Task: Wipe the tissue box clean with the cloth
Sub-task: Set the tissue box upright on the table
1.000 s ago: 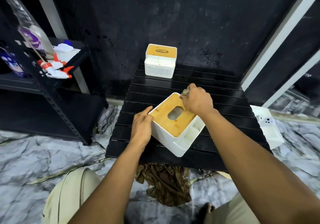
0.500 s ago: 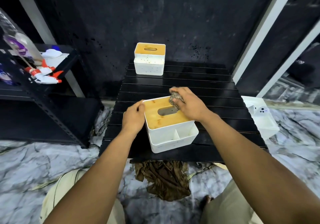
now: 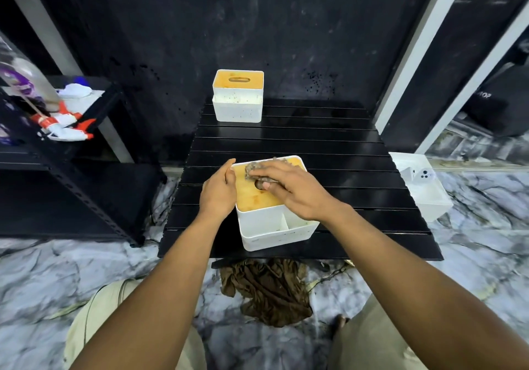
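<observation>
Two hands: both rest on the near tissue box (image 3: 273, 233), which stands at the front edge of the black slatted table (image 3: 337, 152).
Left hand (image 3: 218, 193): fingers loosely curved and together, pressed flat against the box's left side; it grips nothing else.
Right hand (image 3: 297, 190): laid palm-down across the wooden lid (image 3: 252, 195), fingers spread over a small grey cloth (image 3: 253, 169) and pressing it onto the lid.
Cloth: bunched under the right fingertips, at the lid's far edge, just beyond the oval slot.
Box front: open white compartments sit under the right wrist, nearest the person.
Second box (image 3: 237, 96): well beyond both hands, at the table's far edge, speckled with dark spots.
Brown rag (image 3: 266, 292): crumpled on the marble floor, below and between the forearms.
White tray (image 3: 423, 189): on the floor, to the right of the right hand.
Spray bottle (image 3: 61, 125): on the black shelf, far left of the left hand.
</observation>
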### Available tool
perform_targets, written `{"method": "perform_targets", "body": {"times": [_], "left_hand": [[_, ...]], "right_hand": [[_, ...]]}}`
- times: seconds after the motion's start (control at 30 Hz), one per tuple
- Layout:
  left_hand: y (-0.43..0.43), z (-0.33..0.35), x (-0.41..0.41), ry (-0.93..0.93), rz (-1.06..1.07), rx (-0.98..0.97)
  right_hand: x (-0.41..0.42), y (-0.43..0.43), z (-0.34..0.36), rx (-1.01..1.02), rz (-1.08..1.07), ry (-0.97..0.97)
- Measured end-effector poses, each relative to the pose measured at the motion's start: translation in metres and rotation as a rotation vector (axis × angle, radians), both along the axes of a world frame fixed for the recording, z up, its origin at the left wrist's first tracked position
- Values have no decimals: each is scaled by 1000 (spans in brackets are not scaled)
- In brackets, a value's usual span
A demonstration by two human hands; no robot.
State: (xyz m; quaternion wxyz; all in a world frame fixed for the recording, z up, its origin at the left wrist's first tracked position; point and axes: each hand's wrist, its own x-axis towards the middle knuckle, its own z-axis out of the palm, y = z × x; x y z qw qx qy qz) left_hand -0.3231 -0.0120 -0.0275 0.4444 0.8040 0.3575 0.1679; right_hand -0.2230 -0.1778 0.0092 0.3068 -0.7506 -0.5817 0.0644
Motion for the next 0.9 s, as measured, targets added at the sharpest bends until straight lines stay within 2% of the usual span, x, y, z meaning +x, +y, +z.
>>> {"method": "perform_targets", "body": {"times": [0.13, 0.17, 0.27, 0.33, 0.4, 0.47, 0.53, 0.6, 0.67, 0.8, 0.9], "left_hand": [[0, -2, 1, -15, 6, 14], [0, -1, 2, -17, 12, 18], [-1, 1, 1, 2, 10, 44], [-1, 3, -1, 20, -8, 50], [-2, 5, -1, 27, -14, 49], [-5, 7, -2, 30, -1, 70], [-5, 8, -2, 21, -19, 117], [-3, 8, -4, 17, -55, 159], [0, 6, -5, 25, -62, 167], [-1, 5, -7, 23, -82, 146], [-4, 11, -8, 136, -161, 270]], "right_hand": [[-9, -32, 7, 77, 9, 371], [-10, -38, 7, 70, 14, 406], [-7, -48, -1, 89, -85, 216], [-5, -46, -9, 137, -262, 2], [-14, -37, -12, 144, -405, -122], [-35, -26, -9, 149, -284, -131], [-60, -17, -6, 72, -114, -135], [-70, -18, -6, 28, -60, -150], [-62, -30, -8, 63, -123, -149], [-39, -54, -16, 82, -443, -218], [-52, -56, -21, 153, -578, -185]]}}
